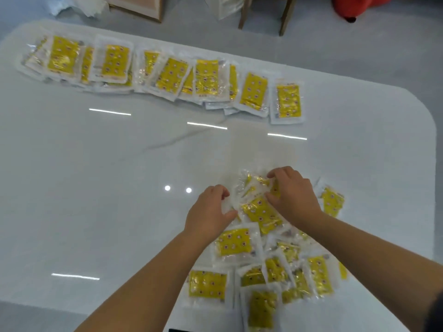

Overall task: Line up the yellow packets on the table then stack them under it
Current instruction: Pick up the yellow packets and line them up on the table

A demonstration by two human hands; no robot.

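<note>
White table (119,164): L hand (211,212) & R hand (293,196) each pinch yellow packets (260,213) between them.

The white table (96,164) bears a packet row (207,76) and a loose pile (235,242).

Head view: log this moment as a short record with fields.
table: white, glossy
row: yellow packets, overlapping, along the far side
pile: loose yellow packets, near edge, unsorted
left grip: fingers curled on a packet edge at the pile's far end
right grip: pinches a packet beside it
under the table: not visible
stage: lining up unfinished
</note>
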